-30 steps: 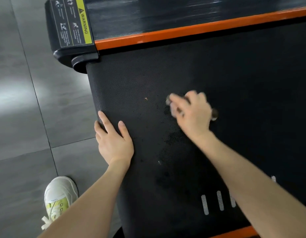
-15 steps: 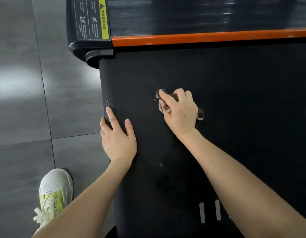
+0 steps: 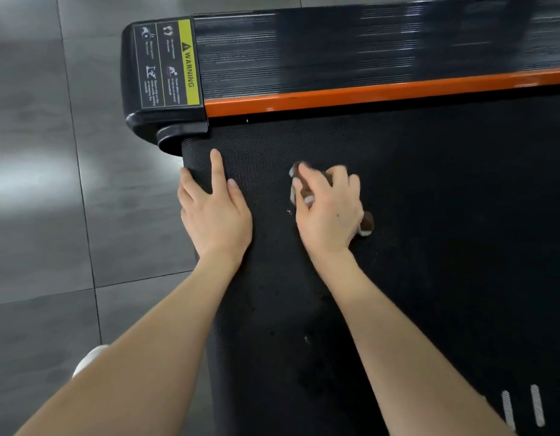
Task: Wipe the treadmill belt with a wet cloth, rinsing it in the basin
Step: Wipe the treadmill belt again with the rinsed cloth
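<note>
glossy grey floor tiles [image 3: 36, 215] seen left | yellow-black warning label [image 3: 168, 62] stuck on ribbed black rail [image 3: 303, 58] | left hand [image 3: 215, 212] laid flat, fingers straight, on edge of black dimpled treadmill belt [image 3: 445, 215] | crumpled brown-and-white cloth [image 3: 366, 223] gripped by curled right hand [image 3: 329, 215], pressed on belt

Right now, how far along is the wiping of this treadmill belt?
Partly done, it seems. Done: wet spots on the belt near the person suggest that stretch was wiped. In hand: the right hand grips the cloth on the belt, the left hand rests flat on its edge. Left: the belt's right side shows no wetness, and no basin is in view for rinsing.
</note>
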